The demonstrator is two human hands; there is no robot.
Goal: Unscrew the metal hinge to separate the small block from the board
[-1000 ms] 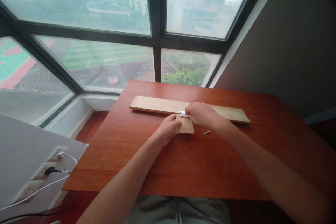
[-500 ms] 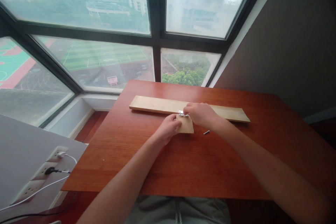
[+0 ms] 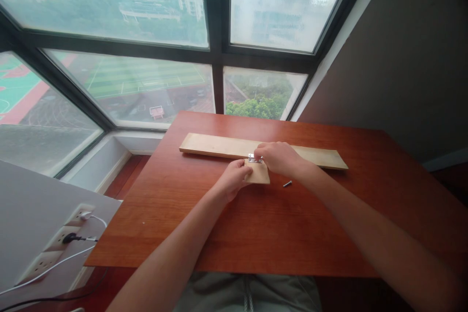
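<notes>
My left hand (image 3: 236, 178) is closed on the left side of a small pale wooden board (image 3: 259, 174), thumb on top. A silver metal hinge (image 3: 252, 157) lies at the board's far edge. My right hand (image 3: 276, 156) pinches the hinge's right part, and its fingertips hide that end. Behind both hands a long pale wooden plank (image 3: 215, 144) lies across the table, partly covered by my right hand. A bolt or screw (image 3: 287, 184) rests on the table below my right wrist, touched by neither hand.
The reddish-brown wooden table (image 3: 175, 224) reaches toward a large window (image 3: 146, 83). At the lower left, wall sockets (image 3: 58, 239) hold plugs with cables. A grey wall (image 3: 395, 58) slopes at the right.
The small board's near edge has tilted up slightly, and the hinge's plate shows more plainly. Both hands keep their hold. The plank and the bolt or screw have stayed put.
</notes>
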